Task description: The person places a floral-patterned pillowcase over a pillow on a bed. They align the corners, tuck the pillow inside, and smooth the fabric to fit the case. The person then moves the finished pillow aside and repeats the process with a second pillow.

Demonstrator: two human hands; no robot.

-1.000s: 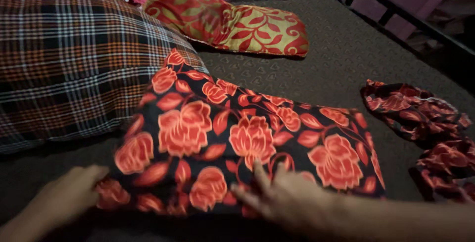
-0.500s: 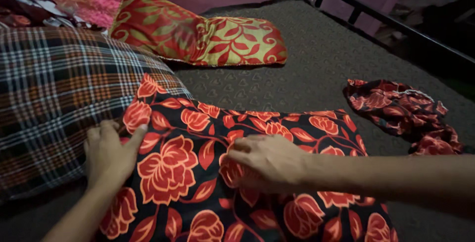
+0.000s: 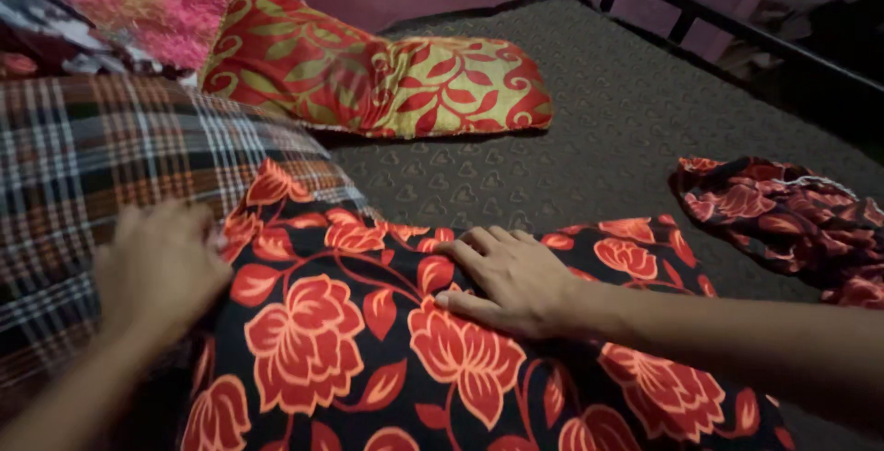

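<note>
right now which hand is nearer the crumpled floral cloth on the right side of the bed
Right. The right hand lies flat on the floral pillow, on the side toward the crumpled floral cloth. The left hand rests at the pillow's far left edge, by the plaid pillow.

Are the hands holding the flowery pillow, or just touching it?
Just touching. The right hand lies flat, palm down, on top of the flowery pillow. The left hand rests open at its left edge, by the checked pillow. Neither hand grips anything.
</note>
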